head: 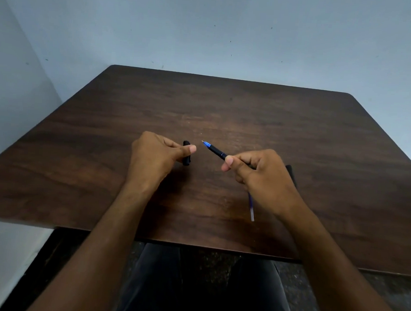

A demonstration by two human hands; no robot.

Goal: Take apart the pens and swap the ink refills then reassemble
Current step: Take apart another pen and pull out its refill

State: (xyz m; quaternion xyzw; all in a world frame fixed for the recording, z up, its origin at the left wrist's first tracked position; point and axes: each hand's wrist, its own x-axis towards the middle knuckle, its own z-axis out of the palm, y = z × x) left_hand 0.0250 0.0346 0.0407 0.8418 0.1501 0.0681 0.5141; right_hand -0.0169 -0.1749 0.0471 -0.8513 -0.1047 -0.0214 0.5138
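Left hand (156, 152) grasps black cap (186, 153). Right hand (259, 170) grasps pen (215, 150), tip bare. Loose refill (251, 207) on bench (226, 108) beneath right fingers. Judged: disassembly underway; swap, reassembly remain.

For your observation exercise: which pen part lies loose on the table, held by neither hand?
The thin blue refill, beside the right wrist. The pen and black cap are both held.

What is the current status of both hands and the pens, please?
Left hand grips black cap. Right hand pinches uncapped blue-tipped pen, tip toward the cap. Loose refill on table beneath right wrist. Nothing in the way.
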